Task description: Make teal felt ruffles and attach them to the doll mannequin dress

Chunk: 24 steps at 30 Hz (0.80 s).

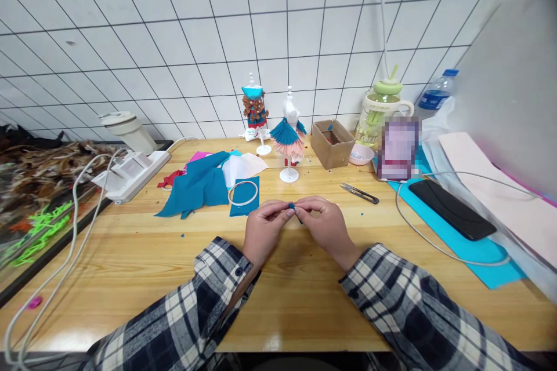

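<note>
My left hand point(266, 225) and my right hand point(325, 223) meet over the middle of the table, both closed in a pinch. Between their fingertips is a small piece of dark teal fabric point(292, 206), mostly hidden by the fingers. Just beyond the left hand, a pale ring-shaped hoop point(243, 193) rests on a teal fabric square point(238, 208). Behind the hands stands a small white mannequin point(290, 109) dressed in a teal and pink fringed skirt point(287, 139). Thread snips point(359, 193) lie to the right, apart from my right hand.
Teal cloth point(195, 185) lies at left, near a power strip point(137, 177). A second dressed mannequin point(253, 107), a cardboard box point(332, 145), a pink dish point(361, 155) and a green-lidded bottle point(383, 107) stand behind. A black phone point(451, 208) and a cable lie at right.
</note>
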Motion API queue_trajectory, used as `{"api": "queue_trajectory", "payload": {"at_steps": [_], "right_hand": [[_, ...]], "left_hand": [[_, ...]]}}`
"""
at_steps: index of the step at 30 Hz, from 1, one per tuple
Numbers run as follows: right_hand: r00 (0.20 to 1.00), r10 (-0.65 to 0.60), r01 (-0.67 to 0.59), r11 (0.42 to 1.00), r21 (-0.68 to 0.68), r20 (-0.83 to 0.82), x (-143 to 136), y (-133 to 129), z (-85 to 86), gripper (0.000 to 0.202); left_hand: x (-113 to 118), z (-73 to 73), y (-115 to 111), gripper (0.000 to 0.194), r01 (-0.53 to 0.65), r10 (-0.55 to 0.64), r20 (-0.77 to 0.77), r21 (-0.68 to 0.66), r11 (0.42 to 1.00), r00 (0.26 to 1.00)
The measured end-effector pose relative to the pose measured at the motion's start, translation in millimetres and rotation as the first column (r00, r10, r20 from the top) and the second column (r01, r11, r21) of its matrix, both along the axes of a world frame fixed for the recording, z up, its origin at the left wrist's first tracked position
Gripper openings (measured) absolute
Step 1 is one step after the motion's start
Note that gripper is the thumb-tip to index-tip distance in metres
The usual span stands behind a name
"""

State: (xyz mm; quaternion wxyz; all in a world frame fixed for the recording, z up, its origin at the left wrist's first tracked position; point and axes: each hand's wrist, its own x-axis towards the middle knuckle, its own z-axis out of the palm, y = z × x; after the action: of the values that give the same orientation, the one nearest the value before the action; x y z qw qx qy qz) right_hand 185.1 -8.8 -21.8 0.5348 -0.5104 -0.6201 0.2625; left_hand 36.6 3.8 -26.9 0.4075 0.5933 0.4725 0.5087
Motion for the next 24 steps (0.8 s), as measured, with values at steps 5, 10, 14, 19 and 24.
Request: {"api": "queue_trajectory", "payload": {"at_steps": [5, 10, 14, 19, 24], "right_hand": [[0.999, -0.031, 0.031, 0.999, -0.017, -0.022, -0.3, -1.0, 0.7, 0.009], [0.999, -0.049, 0.049, 0.999, -0.005, -0.007, -1.3, -3.2, 3.2, 0.009], [0.998, -0.056, 0.055, 0.998, 0.028, 0.020, -2.7, -5.8, 4.4, 0.009], [0.997, -0.067, 0.065, 0.997, 0.041, 0.047, -5.7, -6.4, 0.8, 0.009], [0.998, 0.001, -0.001, 1.000, 0.003, 0.068, 3.0, -0.4, 0.1, 0.015]], "left_hand": [[-0.1, 1.3, 0.9, 0.018, 0.022, -0.021, 0.019, -0.019, 1.000, 1.000], [-0.2, 1.2, 2.0, 0.021, 0.042, -0.042, 0.032, -0.021, 0.999, 0.999], [-0.8, -1.4, 3.1, 0.019, 0.036, -0.032, 0.059, -0.052, 0.998, 0.998], [1.0, -4.6, 3.4, 0.024, 0.063, -0.047, 0.117, -0.140, 0.988, 0.992], [-4.3, -0.5, 8.3, 0.029, 0.035, -0.012, 0.139, -0.158, 0.987, 0.990]]}}
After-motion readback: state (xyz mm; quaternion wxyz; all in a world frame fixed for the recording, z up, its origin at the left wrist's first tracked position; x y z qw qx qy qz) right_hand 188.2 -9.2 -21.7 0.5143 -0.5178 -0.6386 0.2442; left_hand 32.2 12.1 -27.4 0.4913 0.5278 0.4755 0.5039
